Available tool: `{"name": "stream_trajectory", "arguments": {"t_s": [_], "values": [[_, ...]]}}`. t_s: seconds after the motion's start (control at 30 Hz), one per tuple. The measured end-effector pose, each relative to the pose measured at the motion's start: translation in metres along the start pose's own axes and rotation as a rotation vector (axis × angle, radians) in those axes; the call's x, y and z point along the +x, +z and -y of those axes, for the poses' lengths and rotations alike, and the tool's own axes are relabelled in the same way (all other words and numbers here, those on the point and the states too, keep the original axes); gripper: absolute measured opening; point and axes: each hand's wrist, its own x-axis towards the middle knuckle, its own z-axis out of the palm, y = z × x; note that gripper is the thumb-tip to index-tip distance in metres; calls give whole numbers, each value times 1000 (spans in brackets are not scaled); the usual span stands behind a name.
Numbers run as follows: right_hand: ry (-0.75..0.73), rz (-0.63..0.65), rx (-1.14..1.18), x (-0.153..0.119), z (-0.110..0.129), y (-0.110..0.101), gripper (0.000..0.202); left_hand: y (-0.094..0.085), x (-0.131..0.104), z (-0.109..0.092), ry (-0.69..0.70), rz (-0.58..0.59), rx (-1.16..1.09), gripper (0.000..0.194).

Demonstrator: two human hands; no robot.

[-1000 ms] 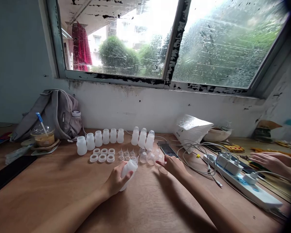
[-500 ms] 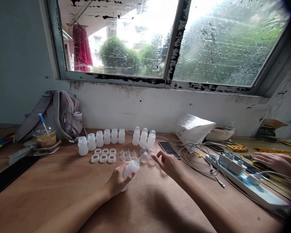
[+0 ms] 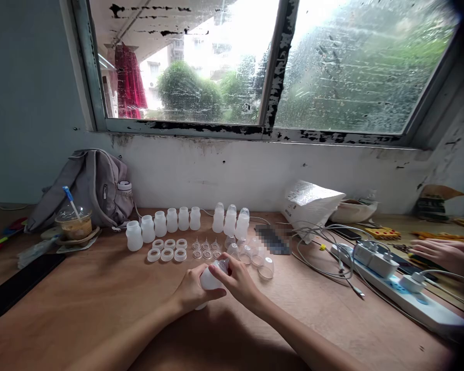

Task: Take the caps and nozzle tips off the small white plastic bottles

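My left hand is wrapped round a white translucent baby bottle, which leans to the right just above the table. At the bottle's top my right hand grips a clear dome cap, its fingers partly covering it. Just beyond my hands lie several loose clear caps, teats with rings and white screw collars. Behind them stands a row of open bottles. To their right are three capped bottles.
A grey backpack, an iced drink cup and a black flat case are on the left. Toward the right are a blurred-out phone, a white bag, tangled cables and a power strip. Another person's hand shows at far right.
My right hand has come left from among the loose caps to the bottle's top, with a clear cap in its fingers. The left hand keeps its hold on the bottle.
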Motion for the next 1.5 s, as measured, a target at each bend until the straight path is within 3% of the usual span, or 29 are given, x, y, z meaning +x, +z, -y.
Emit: {"name": "stream_trajectory", "arguments": {"t_s": [0.17, 0.37, 0.5, 0.6, 0.83, 1.07, 1.5], "values": [[-6, 52, 86, -2, -1, 0, 27, -2, 4, -3, 8, 131, -182, 36], [-5, 115, 197, -4, 7, -4, 24, -9, 2, -5, -132, 303, -474, 29], [7, 297, 402, -4, 13, -12, 28, -14, -4, -2, -257, 474, -711, 25], [21, 380, 522, 0, 6, -15, 43, -17, -5, 2, -305, 498, -785, 26], [36, 189, 310, 13, -33, -12, 35, -20, 6, 20, -311, 437, -868, 29], [157, 195, 583, 11, -27, -10, 28, -21, 9, 21, -330, 542, -802, 38], [117, 240, 703, 11, -35, -14, 22, -24, 10, 27, -340, 661, -830, 41]]}}
